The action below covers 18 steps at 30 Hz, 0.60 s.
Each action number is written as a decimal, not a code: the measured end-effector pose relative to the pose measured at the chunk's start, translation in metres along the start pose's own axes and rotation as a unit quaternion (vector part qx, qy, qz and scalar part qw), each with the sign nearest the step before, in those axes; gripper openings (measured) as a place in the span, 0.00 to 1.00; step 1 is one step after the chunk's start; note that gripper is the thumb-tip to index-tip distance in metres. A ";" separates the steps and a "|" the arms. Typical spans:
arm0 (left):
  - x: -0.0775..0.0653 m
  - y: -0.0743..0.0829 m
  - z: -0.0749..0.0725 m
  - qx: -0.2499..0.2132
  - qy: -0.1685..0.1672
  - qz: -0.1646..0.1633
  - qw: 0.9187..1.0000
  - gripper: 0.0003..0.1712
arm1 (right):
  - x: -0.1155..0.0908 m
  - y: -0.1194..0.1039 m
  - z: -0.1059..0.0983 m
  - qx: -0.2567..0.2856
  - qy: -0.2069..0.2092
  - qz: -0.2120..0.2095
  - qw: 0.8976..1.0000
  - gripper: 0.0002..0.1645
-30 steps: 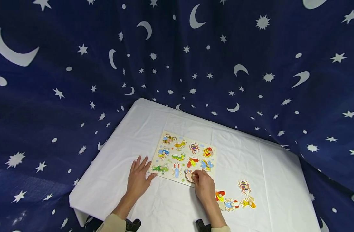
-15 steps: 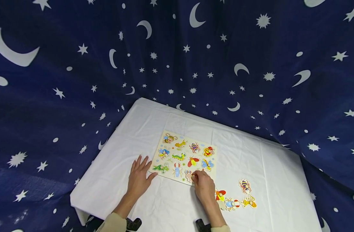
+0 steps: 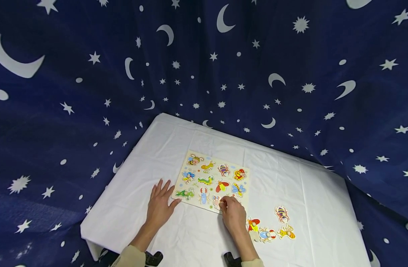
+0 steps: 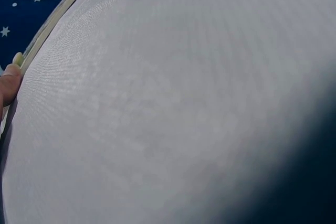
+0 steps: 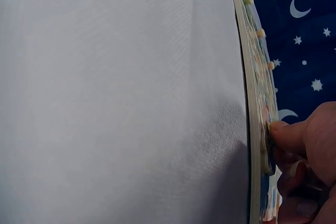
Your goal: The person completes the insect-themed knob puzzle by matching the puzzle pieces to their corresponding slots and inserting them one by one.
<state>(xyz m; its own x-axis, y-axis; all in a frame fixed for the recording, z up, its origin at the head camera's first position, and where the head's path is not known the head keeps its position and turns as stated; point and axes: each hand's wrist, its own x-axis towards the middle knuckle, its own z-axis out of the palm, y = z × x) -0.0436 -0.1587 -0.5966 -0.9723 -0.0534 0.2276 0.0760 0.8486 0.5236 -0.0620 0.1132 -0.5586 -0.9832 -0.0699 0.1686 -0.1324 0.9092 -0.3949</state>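
Note:
A wooden insect peg puzzle board (image 3: 194,188) lies on the white-covered table. My left hand (image 3: 160,205) rests flat at its left corner, fingers spread, the thumb (image 4: 9,83) touching the board's edge in the left wrist view. Over the front row, my right hand (image 3: 234,215) pinches the knob of a pinkish puzzle piece (image 3: 215,200) at the board's front right. Most of that piece is hidden by the fingers. In the right wrist view, thumb (image 5: 289,136) and fingers close on the knob. A blue beetle picture (image 3: 204,196) shows just left of the piece.
Right of the board lie several loose pieces: a spider (image 3: 282,214), a yellow striped insect (image 3: 286,232), a blue beetle (image 3: 267,234) and a red-winged insect (image 3: 253,224), partly behind the right hand. A starry blue curtain (image 3: 204,74) hangs behind the table (image 3: 310,207).
The pinkish piece, at first tilted above the board, now lies lower against it. My right hand has shifted slightly left. The left hand has stayed put.

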 end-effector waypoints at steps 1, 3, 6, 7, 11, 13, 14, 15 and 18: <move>0.000 0.000 0.000 0.000 0.000 0.000 1.000 0.36 | 0.000 0.000 0.000 0.000 0.002 0.000 1.000 0.05; 0.000 0.000 0.000 -0.001 -0.001 0.000 1.000 0.36 | -0.001 0.000 0.000 -0.001 0.002 -0.001 1.000 0.05; 0.000 0.000 0.000 0.001 0.000 0.000 1.000 0.36 | -0.002 0.000 0.001 -0.001 0.002 -0.003 1.000 0.05; -0.001 0.000 0.000 0.002 -0.001 0.000 1.000 0.36 | -0.002 0.000 0.001 0.000 0.001 -0.004 1.000 0.05; -0.001 -0.001 0.000 0.002 0.000 0.000 1.000 0.36 | -0.003 0.001 0.001 0.005 0.005 -0.006 1.000 0.05; -0.001 -0.001 0.000 0.001 0.002 0.003 1.000 0.36 | -0.003 0.003 0.000 0.009 0.010 -0.002 1.000 0.06; -0.001 -0.001 0.000 0.001 0.002 0.004 1.000 0.36 | -0.003 0.004 -0.001 0.011 0.011 0.002 1.000 0.06; -0.001 -0.001 0.000 0.001 0.003 0.006 1.000 0.36 | -0.003 0.005 -0.003 0.011 0.013 0.007 1.000 0.06; 0.000 -0.001 0.000 0.003 0.005 0.009 1.000 0.36 | -0.002 0.011 -0.009 0.014 0.012 0.022 1.000 0.06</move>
<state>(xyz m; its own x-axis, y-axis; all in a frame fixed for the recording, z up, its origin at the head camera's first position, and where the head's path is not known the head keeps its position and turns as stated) -0.0434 -0.1598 -0.5972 -0.9685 -0.0432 0.2453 0.0922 0.8528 0.5141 -0.0601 0.1271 -0.5557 -0.9849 -0.0195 0.1720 -0.0925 0.8992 -0.4277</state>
